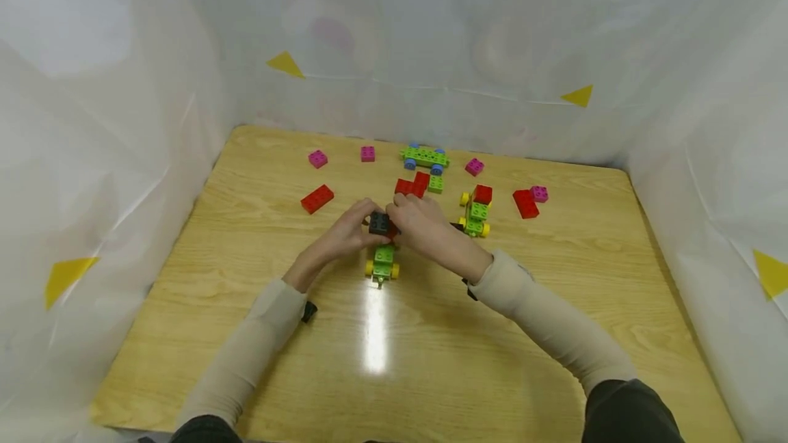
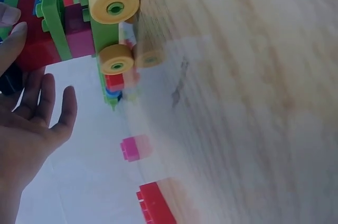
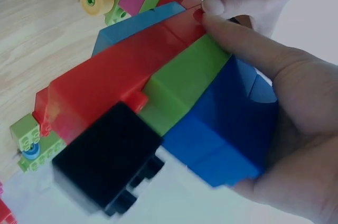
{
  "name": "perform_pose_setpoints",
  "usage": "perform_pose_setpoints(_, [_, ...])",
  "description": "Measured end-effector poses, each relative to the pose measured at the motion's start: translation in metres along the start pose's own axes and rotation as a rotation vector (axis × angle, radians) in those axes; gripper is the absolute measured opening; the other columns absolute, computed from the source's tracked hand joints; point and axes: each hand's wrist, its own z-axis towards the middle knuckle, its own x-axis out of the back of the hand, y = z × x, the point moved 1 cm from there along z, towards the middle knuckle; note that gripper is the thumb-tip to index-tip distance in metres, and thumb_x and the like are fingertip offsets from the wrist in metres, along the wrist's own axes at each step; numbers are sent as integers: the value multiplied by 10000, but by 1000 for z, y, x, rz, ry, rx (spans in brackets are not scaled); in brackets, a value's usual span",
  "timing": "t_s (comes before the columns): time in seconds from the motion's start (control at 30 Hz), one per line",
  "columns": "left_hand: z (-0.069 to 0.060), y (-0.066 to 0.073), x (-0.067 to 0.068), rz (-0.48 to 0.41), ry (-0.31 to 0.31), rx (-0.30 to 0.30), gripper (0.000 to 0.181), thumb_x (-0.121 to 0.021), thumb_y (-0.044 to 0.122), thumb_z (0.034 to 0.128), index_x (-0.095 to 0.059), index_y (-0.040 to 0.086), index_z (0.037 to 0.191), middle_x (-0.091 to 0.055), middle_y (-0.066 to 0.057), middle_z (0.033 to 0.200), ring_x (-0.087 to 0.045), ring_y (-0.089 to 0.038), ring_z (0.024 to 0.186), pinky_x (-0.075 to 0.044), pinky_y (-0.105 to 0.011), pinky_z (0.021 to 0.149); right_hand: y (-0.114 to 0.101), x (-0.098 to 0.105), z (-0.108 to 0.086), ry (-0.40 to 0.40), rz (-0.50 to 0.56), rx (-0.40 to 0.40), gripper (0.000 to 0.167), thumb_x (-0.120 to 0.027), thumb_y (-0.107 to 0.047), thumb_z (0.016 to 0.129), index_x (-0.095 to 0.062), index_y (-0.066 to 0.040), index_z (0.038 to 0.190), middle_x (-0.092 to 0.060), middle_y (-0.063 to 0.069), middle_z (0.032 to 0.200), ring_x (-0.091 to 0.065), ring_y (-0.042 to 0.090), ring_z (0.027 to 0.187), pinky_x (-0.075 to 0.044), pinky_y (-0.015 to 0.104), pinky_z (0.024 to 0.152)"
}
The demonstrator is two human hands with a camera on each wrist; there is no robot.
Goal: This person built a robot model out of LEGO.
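Observation:
Over the middle of the table, my left hand (image 1: 347, 231) and right hand (image 1: 427, 231) hold a toy-brick build between them. Its upper part has long red bricks (image 3: 121, 76), a green brick (image 3: 185, 81) and blue bricks (image 3: 216, 123). A black brick (image 3: 108, 158) sticks out at one end. Below is a green wheeled base (image 1: 383, 262) with yellow wheels and a magenta brick (image 2: 78, 31). My right fingers and thumb grip the blue side. The left thumb presses near the red end, its other fingers loosely bent. Whether every layer is joined cannot be told.
Behind the hands lie red bricks (image 1: 317, 199), magenta bricks (image 1: 367, 154) and a green base with blue wheels (image 1: 425, 156). To the right stands another yellow-wheeled vehicle (image 1: 477, 212). A small black piece (image 1: 309, 312) lies by the left sleeve. White sheeting (image 1: 431, 33) surrounds the table.

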Motion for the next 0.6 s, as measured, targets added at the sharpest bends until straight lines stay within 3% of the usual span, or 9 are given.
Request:
perform_pose_setpoints(0.13, [0, 3, 2, 37, -29, 27, 343, -751, 155, 850, -553, 74, 1117, -520, -63, 1098, -497, -227, 1057, -464, -399, 899, 9, 7, -8, 45, 110, -20, 525, -629, -491, 893, -626, -74, 1212, -629, 91, 1098, -602, 249, 959, -517, 384, 786])
perform_pose_setpoints(0.3, [-1, 6, 6, 67, -16, 45, 374, -754, 139, 845, -548, 67, 1149, -520, -73, 1107, -525, -231, 1039, -487, -395, 874, 41, 18, -24, 274, 272, -84, 494, -558, -448, 954, -612, -64, 1259, -633, 132, 1180, -630, 285, 947, -524, 403, 723])
perform_pose_setpoints(0.37, [-1, 6, 7, 71, -13, 66, 385, -755, 144, 844, -549, 65, 1160, -521, -75, 1107, -530, -232, 1033, -493, -397, 873, 61, 18, -32, 319, 318, -135, 468, -565, -414, 960, -610, -58, 1261, -636, 144, 1172, -628, 292, 935, -524, 413, 700])
perform_pose_setpoints(0.6, [-2, 2, 9, 74, -15, 84, 406, -744, 181, 859, -550, 77, 1200, -530, -70, 1141, -532, -228, 1061, -489, -401, 895, 143, -7, -61, 321, 468, -426, 411, -531, -312, 998, -586, -6, 1267, -627, 181, 1117, -592, 346, 994, -481, 520, 779])
